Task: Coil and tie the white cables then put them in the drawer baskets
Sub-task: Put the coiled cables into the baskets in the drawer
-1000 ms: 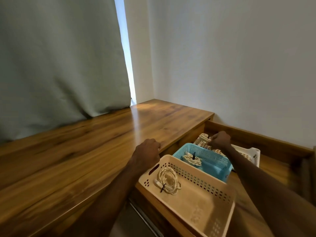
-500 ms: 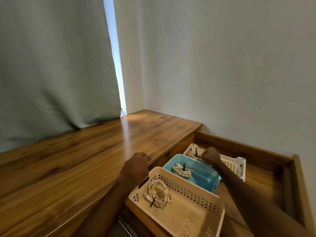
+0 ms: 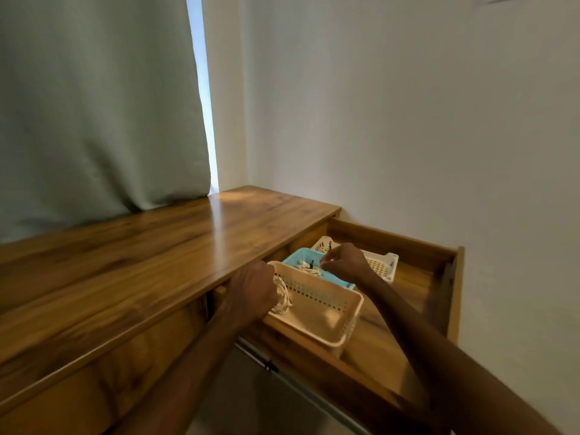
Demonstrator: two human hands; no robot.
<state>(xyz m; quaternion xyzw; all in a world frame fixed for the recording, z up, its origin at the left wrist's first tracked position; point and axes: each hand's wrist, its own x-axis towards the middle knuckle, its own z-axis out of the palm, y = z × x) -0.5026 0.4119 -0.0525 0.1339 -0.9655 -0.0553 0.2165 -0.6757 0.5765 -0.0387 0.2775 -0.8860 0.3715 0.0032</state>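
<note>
White cables [image 3: 284, 298] lie coiled below the wooden counter [image 3: 157, 252], in the open drawer [image 3: 408, 246], one per basket. Beige basket [image 3: 329, 321] sits nearest, blue basket [image 3: 296, 256] behind it, white basket [image 3: 384, 266] farthest. Left grip [image 3: 251, 293] is curled at the beige basket's left end, against its coil; whether it holds anything cannot be determined. Right grip [image 3: 343, 262] hovers over the blue basket, fingers curled, nothing visible in them. Black ties [image 3: 311, 264] bind two coils.

Home room: curtain [image 3: 94, 105], wooden dresser [image 3: 141, 252], open drawer [image 3: 408, 246].
</note>
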